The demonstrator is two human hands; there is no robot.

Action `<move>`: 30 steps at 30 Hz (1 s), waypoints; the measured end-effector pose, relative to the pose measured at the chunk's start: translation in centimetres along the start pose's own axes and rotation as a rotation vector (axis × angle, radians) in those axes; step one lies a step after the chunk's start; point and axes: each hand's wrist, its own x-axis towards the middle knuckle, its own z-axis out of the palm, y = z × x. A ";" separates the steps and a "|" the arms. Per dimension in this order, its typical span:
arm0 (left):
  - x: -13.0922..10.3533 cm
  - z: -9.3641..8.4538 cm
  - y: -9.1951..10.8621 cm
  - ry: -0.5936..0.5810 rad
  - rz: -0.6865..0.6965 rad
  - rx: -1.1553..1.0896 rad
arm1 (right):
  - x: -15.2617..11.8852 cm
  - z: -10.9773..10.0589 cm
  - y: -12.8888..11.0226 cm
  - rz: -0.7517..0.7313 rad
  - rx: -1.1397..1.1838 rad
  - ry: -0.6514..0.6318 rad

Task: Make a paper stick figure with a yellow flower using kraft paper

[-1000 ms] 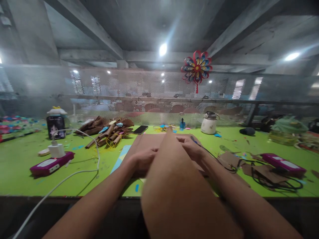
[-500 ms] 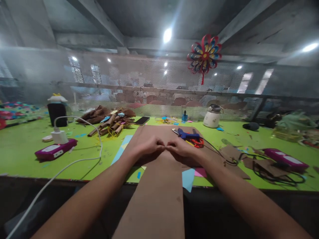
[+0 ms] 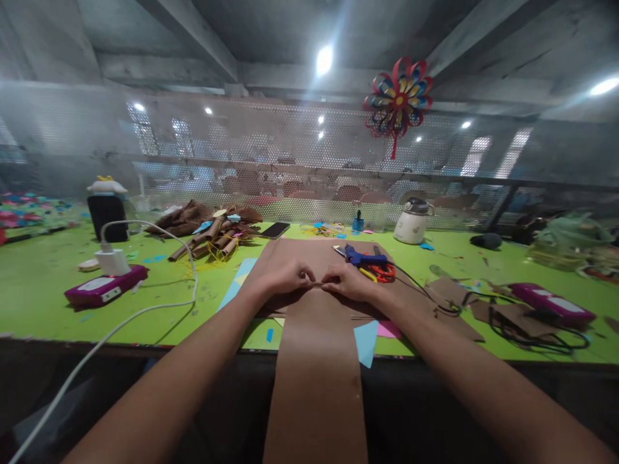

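A long brown paper strip (image 3: 319,367) runs from the table down over its front edge toward me. Its far end is pinched between the fingertips of my left hand (image 3: 293,277) and my right hand (image 3: 345,282), which are a small gap apart. That end looks narrowly folded or rolled between them. Under both hands lies a larger brown sheet (image 3: 280,254). Right of my right hand, a blue glue gun (image 3: 365,258) rests on red-handled scissors (image 3: 385,273).
Purple power strips lie left (image 3: 105,287) and right (image 3: 551,303), with a white cable (image 3: 145,312) and black cords. Rolled brown paper (image 3: 217,235), a phone (image 3: 275,230) and a white jug (image 3: 411,222) stand or lie farther back on the green table (image 3: 169,293).
The hanging strip has swung right and now hangs straighter. My hands have moved slightly apart, showing more of the pinched end between them.
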 end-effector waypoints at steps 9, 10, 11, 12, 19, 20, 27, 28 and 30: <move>-0.4 -0.3 0.7 0.004 -0.007 0.079 | -0.6 -0.6 -1.3 -0.033 -0.193 -0.048; -0.3 -0.3 0.6 0.012 -0.011 0.106 | -0.6 -0.6 -1.5 -0.042 -0.239 -0.045; -0.2 -0.2 0.5 0.022 -0.015 0.129 | -0.7 -0.6 -1.7 -0.046 -0.285 -0.046; -0.2 -0.1 0.4 0.031 -0.017 0.148 | -0.8 -0.7 -1.9 -0.043 -0.326 -0.051; -0.6 0.0 0.4 0.043 -0.025 0.202 | -1.5 -2.0 -3.0 0.021 -0.419 -0.152; -0.7 -0.1 0.5 0.043 -0.034 0.198 | -1.6 -2.2 -3.1 0.027 -0.425 -0.167; -1.6 -0.7 1.4 0.007 -0.058 0.249 | -2.5 -3.2 -4.8 -0.056 -0.534 -0.176; -1.6 -0.7 1.5 0.005 -0.058 0.261 | -2.6 -3.2 -5.1 -0.059 -0.559 -0.176; -1.6 -0.6 1.6 0.015 -0.066 0.273 | -2.6 -3.0 -5.4 -0.061 -0.608 -0.172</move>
